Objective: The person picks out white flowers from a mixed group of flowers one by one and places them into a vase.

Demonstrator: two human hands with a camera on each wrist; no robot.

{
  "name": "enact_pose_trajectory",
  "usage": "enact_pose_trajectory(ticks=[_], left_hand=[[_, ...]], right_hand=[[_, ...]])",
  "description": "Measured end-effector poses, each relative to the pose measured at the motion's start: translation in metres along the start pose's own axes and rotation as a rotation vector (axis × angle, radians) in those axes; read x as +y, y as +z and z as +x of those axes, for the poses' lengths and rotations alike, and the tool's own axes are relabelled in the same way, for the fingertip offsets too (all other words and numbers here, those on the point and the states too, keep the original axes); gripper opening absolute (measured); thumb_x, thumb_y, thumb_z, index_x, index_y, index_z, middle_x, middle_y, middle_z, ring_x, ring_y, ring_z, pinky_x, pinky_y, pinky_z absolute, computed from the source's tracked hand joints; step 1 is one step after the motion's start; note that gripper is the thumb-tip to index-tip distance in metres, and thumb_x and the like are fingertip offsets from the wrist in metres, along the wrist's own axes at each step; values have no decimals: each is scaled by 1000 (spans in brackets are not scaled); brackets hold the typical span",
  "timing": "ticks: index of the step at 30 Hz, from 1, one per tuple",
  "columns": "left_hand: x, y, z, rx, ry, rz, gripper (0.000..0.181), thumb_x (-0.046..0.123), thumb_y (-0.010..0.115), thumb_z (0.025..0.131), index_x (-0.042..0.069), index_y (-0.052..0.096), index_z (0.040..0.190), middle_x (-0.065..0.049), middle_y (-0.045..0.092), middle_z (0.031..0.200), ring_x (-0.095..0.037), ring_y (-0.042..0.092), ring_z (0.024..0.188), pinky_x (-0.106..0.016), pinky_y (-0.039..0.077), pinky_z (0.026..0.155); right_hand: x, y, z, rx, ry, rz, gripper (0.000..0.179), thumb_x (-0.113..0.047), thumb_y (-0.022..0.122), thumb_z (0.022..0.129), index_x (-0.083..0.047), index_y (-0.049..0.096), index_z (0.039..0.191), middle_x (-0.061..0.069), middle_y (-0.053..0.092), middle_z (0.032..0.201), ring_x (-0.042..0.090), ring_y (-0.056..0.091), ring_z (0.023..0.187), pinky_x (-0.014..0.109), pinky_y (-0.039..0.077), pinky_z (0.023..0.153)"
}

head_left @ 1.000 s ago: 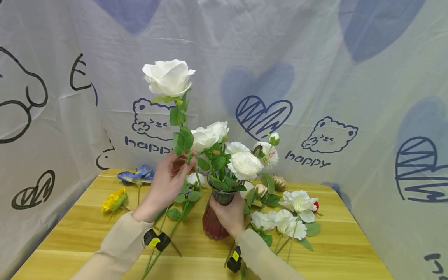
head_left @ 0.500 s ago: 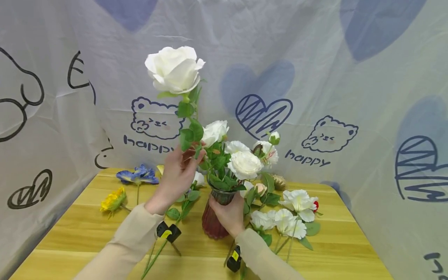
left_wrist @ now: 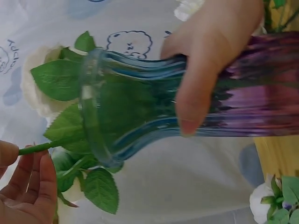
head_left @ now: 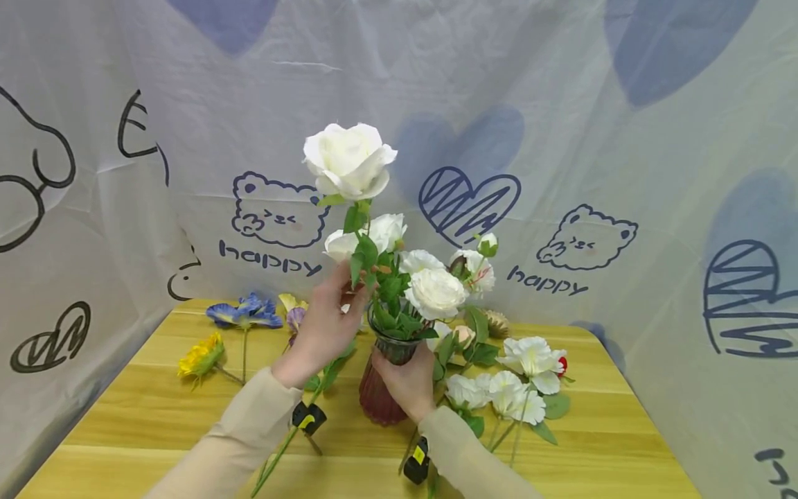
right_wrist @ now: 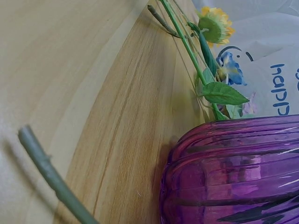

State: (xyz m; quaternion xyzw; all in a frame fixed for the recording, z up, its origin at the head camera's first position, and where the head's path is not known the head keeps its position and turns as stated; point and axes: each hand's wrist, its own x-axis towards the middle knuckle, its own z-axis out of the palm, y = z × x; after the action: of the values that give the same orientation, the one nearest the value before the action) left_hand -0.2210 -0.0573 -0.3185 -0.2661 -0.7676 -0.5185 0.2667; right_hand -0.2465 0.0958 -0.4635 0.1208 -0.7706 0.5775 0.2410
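Note:
My left hand (head_left: pixel 327 322) pinches the green stem (left_wrist: pixel 36 148) of a tall white rose (head_left: pixel 349 163), whose bloom stands above the rest. In the left wrist view that stem runs into the mouth of the ribbed glass vase (left_wrist: pixel 135 126); leaves hide its lower end. With thumb and fingers round the neck, my right hand (head_left: pixel 408 378) grips the vase, which stands upright on the table. Several white flowers (head_left: pixel 436 293) with green leaves fill its mouth. Only the purple lower part of the vase (right_wrist: pixel 243 172) shows in the right wrist view, without the right hand.
On the table (head_left: pixel 156 423), a yellow flower (head_left: pixel 202 355) and a blue flower (head_left: pixel 246 312) lie to the left. To the right are white flowers (head_left: pixel 517 398) and a red one (head_left: pixel 563 366). Loose stems lie before the vase. A printed cloth (head_left: pixel 561 125) hangs behind.
My left hand has moved right with the white rose, bringing its stem to the vase mouth. The bloom first rose, then came down. My right hand stays on the vase.

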Motion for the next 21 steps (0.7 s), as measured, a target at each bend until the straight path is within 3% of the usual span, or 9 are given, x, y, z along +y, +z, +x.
enact_pose_trajectory(ticks=[5, 12, 21], left_hand=[[-5, 2, -3, -32, 0, 69, 31, 1, 52, 102, 7, 57, 132, -16, 74, 113, -27, 74, 102, -42, 62, 86], [-6, 2, -4, -15, 8, 126, 22, 1, 55, 100, 3, 58, 122, -15, 76, 103, -28, 75, 91, -43, 62, 77], [-3, 5, -1, -41, 52, 211, 24, -2, 61, 96, 1, 57, 119, -20, 73, 98, -29, 73, 86, -38, 63, 77]], right_hand=[[0, 0, 1, 7, -26, 0, 61, -26, 81, 80, -13, 55, 134, 5, 69, 122, 20, 68, 109, 38, 59, 92], [0, -1, 1, 12, -46, 3, 62, -26, 81, 80, -14, 54, 134, 6, 69, 120, 20, 68, 106, 37, 59, 90], [0, -1, 0, -4, 23, -24, 61, -28, 80, 80, -12, 55, 133, 6, 70, 118, 20, 69, 105, 40, 58, 90]])
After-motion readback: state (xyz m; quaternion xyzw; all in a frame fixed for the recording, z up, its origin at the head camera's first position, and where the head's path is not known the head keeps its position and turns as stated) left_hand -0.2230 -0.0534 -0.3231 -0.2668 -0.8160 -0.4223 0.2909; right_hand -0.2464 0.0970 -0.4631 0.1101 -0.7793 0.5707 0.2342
